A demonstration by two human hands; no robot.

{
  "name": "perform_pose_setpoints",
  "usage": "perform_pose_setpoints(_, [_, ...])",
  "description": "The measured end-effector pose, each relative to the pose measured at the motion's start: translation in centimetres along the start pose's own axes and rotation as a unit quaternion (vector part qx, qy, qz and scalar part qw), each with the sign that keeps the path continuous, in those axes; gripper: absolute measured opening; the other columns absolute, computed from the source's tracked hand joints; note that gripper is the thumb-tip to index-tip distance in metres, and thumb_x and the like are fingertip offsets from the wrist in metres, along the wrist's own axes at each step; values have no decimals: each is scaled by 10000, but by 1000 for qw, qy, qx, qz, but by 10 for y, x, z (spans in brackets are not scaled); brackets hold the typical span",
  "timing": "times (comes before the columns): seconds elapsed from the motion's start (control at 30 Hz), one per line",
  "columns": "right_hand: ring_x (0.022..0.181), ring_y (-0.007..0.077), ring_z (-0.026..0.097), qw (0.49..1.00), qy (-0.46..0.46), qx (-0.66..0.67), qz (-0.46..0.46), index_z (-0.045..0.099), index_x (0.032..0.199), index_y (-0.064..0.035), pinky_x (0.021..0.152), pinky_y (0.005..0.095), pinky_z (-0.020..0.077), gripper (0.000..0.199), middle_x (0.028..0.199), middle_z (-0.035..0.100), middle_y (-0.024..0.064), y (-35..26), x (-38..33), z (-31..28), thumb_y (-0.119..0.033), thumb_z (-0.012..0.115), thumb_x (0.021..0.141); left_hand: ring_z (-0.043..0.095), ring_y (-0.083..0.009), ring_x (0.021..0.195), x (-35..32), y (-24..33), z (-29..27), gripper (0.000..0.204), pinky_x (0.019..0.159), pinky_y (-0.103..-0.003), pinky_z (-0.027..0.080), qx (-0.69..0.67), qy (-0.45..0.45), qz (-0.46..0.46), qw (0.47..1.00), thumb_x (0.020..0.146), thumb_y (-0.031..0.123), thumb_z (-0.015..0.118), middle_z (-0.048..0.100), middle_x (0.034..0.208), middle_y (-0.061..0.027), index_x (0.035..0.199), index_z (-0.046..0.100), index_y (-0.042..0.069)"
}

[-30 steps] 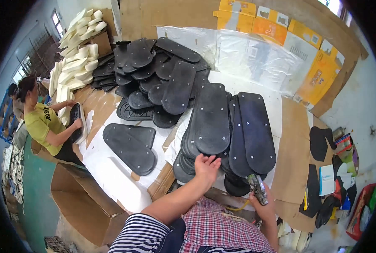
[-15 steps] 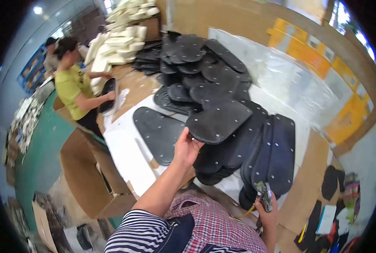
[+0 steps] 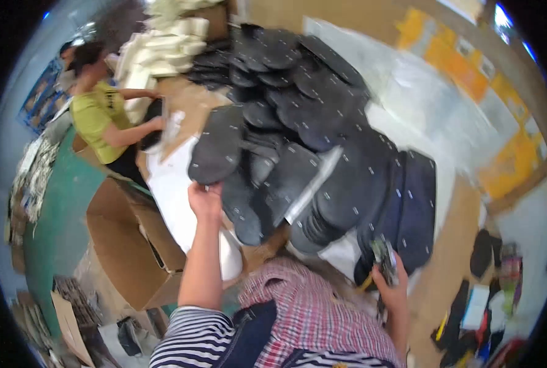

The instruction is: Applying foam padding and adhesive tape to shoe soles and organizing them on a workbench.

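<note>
While the left hand (image 3: 206, 201) grips its near end, one black pad (image 3: 215, 144): held over the table's left part, round-ended, dotted with small bright studs; blur hides whether it touches what lies below.
Left hand: closed on that single pad.
Right hand (image 3: 394, 277): wrapped around one metal hand tool (image 3: 384, 254) at the table's near edge.
Flat pads (image 3: 296, 175): two, black, lying at an angle to each other, right of the held one and partly covered by it.
Stack (image 3: 359, 178): one, of black pads, right of those; its layers are too blurred to count.
Right-side pads (image 3: 417, 205): at least two, side by side, toward the table's right edge.
Heap (image 3: 322, 92): one, of many black pads, toward the far edge.
White pieces (image 3: 175, 49): many, piled by the far left corner.
Co-worker (image 3: 98, 116): one person in a yellow top at the left edge, handling a dark piece (image 3: 152, 122).
Cardboard box (image 3: 132, 245): one, open, off the near left corner.
</note>
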State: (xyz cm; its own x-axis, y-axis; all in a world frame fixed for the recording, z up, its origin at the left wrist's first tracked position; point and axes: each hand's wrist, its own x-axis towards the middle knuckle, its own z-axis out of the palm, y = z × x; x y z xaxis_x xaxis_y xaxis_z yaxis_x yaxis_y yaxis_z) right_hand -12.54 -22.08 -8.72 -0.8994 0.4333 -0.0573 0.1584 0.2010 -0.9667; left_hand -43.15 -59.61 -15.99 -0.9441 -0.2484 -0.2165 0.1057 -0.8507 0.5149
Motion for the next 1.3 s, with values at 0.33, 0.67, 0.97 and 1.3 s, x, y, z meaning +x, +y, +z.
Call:
perform_pose_setpoints(0.33, [813,98,568,998,49,-32,24,424,1306,-26,747,254,471,572,902,607,36,-28,-22,-3,-49,665,787,582,-296,991,54,-120,-107,547,844,-371,450,643,-46,-119,755,796,373,610,597,1158,-142,1209,521,25])
perform_pose_setpoints(0.67, [889,95,566,994,55,-63,63,406,1326,-40,798,254,459,586,955,606,46,-52,-31,15,-54,661,799,614,-323,903,91,-140,-104,489,814,-382,458,836,-205,-23,508,769,425,659,651,949,-175,987,629,-12])
perform_pose_setpoints(0.97, [938,124,553,991,52,119,36,348,1363,-26,833,286,456,605,1014,585,72,-84,-42,11,-32,624,825,523,-79,706,26,-77,-2,75,646,-226,412,495,-177,-175,832,859,101,609,594,764,27,873,637,33])
perform_pose_setpoints(1.3, [851,126,569,988,127,90,-19,387,1323,9,771,280,477,557,941,584,66,-117,-58,-3,-27,610,814,598,-146,694,-66,-203,99,104,644,-287,483,467,-289,-314,774,842,98,629,644,798,-48,894,635,8])
